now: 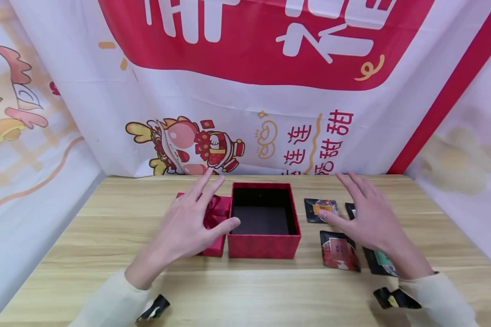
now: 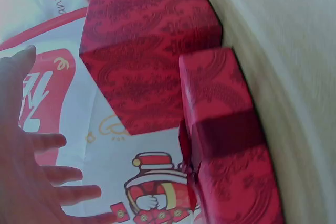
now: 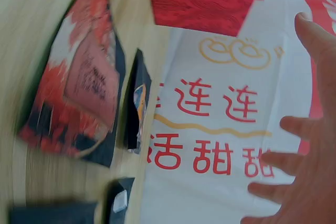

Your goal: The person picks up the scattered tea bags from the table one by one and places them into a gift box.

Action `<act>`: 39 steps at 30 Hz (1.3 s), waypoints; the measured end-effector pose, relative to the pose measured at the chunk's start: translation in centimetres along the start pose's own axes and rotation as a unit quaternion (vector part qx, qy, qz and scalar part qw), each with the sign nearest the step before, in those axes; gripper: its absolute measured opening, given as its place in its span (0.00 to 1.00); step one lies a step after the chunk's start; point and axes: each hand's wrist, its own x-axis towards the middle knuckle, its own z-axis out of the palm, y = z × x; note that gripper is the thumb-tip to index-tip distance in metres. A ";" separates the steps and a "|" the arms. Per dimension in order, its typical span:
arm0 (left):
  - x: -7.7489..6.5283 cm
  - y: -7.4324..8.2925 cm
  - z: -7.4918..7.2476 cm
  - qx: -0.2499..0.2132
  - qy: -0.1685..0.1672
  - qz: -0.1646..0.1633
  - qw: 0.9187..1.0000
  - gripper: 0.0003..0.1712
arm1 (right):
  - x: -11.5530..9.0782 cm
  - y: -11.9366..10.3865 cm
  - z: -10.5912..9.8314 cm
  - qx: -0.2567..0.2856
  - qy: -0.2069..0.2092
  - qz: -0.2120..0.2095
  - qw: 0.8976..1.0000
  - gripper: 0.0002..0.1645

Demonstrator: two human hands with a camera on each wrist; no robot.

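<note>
A red patterned gift box (image 1: 263,246) with a black inside stands uncovered on the table between the hands. To its left lies the red lid (image 1: 217,247) with a dark red ribbon bow. The left hand (image 1: 188,225) is held over the lid, fingers straight and spread, partly hiding it; the left wrist view shows this hand apart from box and lid. Over the packets on the right hovers the right hand (image 1: 370,220), fingers spread, holding nothing. Near it lie a red sachet (image 1: 339,252), a small sachet with an orange label (image 1: 314,210) and a green-labelled sachet (image 1: 384,262).
A further dark sachet (image 1: 349,208) is partly hidden behind the right hand. The wooden table (image 1: 266,295) ends at a white cloth backdrop (image 1: 237,100) with red lettering and cartoon figures. Cloth also hangs along both sides.
</note>
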 end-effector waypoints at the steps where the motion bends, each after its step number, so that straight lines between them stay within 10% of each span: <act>1: -0.1 0.0 0.1 -0.018 0.002 0.001 1.000 0.56 | 0.1 0.1 0.0 0.021 0.005 0.000 1.000 0.64; 6: -0.2 0.3 1.0 -0.103 -0.024 -0.006 0.994 0.54 | 0.6 0.5 0.0 0.151 0.024 -0.006 0.988 0.57; 13: 0.1 0.2 2.1 -0.100 -0.060 -0.007 0.993 0.58 | 1.5 0.7 0.4 0.284 0.033 -0.018 0.958 0.47; 26: -0.4 -0.1 3.0 -0.097 -0.094 -0.008 0.991 0.54 | 3.3 1.9 1.0 0.364 -0.010 0.032 0.931 0.45; 39: -0.3 -0.2 2.5 -0.072 -0.105 -0.009 0.992 0.54 | 3.9 4.6 3.2 0.340 -0.032 0.008 0.940 0.42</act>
